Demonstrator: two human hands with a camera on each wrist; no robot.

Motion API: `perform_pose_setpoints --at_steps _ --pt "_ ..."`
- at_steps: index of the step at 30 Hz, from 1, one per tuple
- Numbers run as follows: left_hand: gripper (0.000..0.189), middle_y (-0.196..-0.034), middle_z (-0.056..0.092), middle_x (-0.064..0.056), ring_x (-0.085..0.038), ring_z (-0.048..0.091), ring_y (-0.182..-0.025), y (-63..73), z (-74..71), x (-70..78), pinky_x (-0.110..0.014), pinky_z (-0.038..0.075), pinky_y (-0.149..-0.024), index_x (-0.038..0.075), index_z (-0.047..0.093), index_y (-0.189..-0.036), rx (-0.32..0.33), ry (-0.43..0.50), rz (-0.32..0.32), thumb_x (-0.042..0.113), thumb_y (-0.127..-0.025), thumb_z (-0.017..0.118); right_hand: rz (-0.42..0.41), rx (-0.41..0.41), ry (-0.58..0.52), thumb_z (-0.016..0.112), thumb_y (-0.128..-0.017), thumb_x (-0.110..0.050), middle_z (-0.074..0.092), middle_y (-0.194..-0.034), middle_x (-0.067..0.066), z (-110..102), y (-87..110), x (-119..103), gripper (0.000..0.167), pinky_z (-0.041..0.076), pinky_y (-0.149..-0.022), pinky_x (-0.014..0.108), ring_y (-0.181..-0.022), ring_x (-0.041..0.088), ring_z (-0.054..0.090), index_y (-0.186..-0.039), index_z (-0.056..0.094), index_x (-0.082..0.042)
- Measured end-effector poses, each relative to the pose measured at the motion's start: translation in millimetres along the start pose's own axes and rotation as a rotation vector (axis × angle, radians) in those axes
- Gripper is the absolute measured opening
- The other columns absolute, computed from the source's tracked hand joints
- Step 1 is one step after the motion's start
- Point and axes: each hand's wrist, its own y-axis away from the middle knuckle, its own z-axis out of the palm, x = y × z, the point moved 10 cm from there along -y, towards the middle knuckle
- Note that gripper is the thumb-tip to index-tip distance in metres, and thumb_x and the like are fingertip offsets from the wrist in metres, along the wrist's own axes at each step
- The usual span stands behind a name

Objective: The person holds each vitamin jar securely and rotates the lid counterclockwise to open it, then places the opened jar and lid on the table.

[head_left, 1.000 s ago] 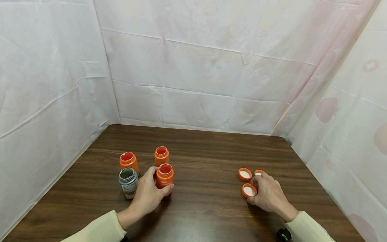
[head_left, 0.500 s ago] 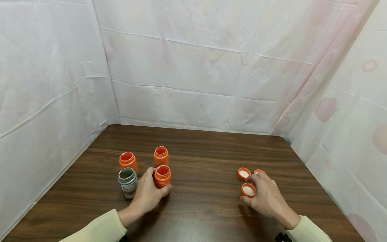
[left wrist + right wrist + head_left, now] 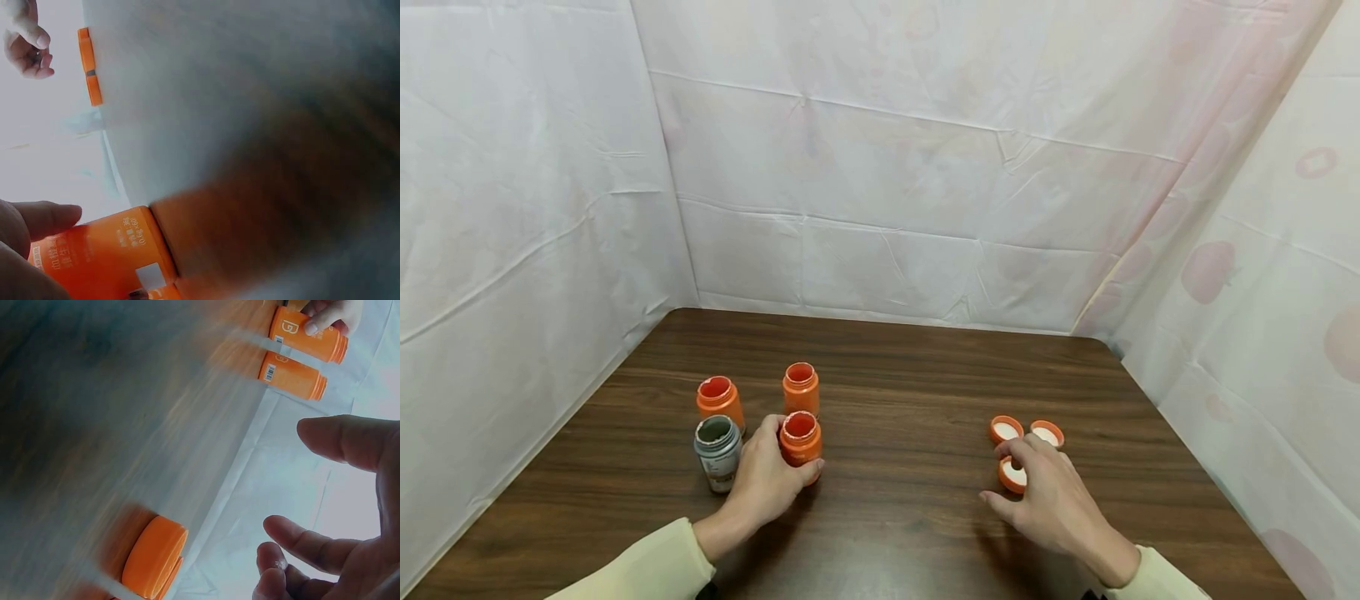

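Observation:
My left hand (image 3: 763,483) grips an open-topped orange bottle (image 3: 801,450), thumb on its near right side; the bottle stands upright. In the left wrist view, pale print covers the orange bottle (image 3: 106,256). My right hand (image 3: 1052,500) hovers by three upturned orange caps with white insides, thumb and fingers apart, holding nothing. Its index finger partly covers the nearest cap (image 3: 1013,477) in the head view. Behind that lie a left cap (image 3: 1006,428) and a right cap (image 3: 1047,433). The right wrist view shows a gap between the right hand (image 3: 350,519) and a cap (image 3: 155,556).
Left of the left hand stands an uncapped grey bottle (image 3: 718,454). Two more uncapped orange bottles, a left one (image 3: 720,400) and a right one (image 3: 801,390), stand behind. The brown wooden table (image 3: 910,392) meets white sheets (image 3: 880,167) at the back and sides.
My right hand has drawn left and away from the nearest cap, its thumb and fingers spreading; the cap stays on the table. The held orange bottle has shifted slightly left with my left hand.

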Motion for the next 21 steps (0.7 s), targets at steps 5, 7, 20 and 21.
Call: perform_pose_setpoints --at_steps 5,7,20,21 --pt "0.080 -0.124 0.062 -0.018 -0.033 0.061 -0.113 -1.1 -7.2 8.3 -0.054 0.049 -0.099 -0.002 0.048 -0.133 0.016 0.015 0.030 0.023 -0.073 0.095 -0.019 0.022 -0.028 0.092 -0.073 -0.038 0.064 -0.100 -0.009 -3 -0.9 -3 0.044 0.044 -0.085 0.044 -0.089 0.015 0.058 -0.106 0.069 -0.019" --pt "0.085 -0.126 0.059 -0.018 -0.033 0.059 -0.116 -1.9 -10.3 12.4 -0.053 0.048 -0.101 -0.001 0.047 -0.136 0.014 0.014 0.032 0.030 -0.073 0.095 -0.008 0.017 -0.036 0.091 -0.075 -0.042 0.066 -0.105 -0.008 -5 -1.3 -1 0.047 0.044 -0.088 0.046 -0.095 0.017 0.061 -0.109 0.070 -0.017" --pt "0.094 -0.145 0.051 -0.018 -0.038 0.049 -0.134 -5.7 -45.0 45.3 -0.060 0.041 -0.106 0.001 0.045 -0.145 0.020 -0.105 0.135 0.070 -0.086 0.068 0.068 -0.001 -0.026 0.072 -0.084 -0.069 0.068 -0.125 0.000 -22 -9.3 18 0.066 0.041 -0.093 0.053 -0.116 0.029 0.057 -0.126 0.068 -0.018" --pt "0.094 -0.146 0.051 -0.018 -0.038 0.049 -0.134 -7.2 -48.1 46.7 -0.061 0.042 -0.105 0.001 0.045 -0.146 0.020 -0.125 0.145 0.071 -0.087 0.066 0.060 0.002 -0.022 0.072 -0.085 -0.068 0.068 -0.125 0.000 -24 -10.1 20 0.065 0.040 -0.094 0.052 -0.116 0.028 0.057 -0.126 0.068 -0.018"
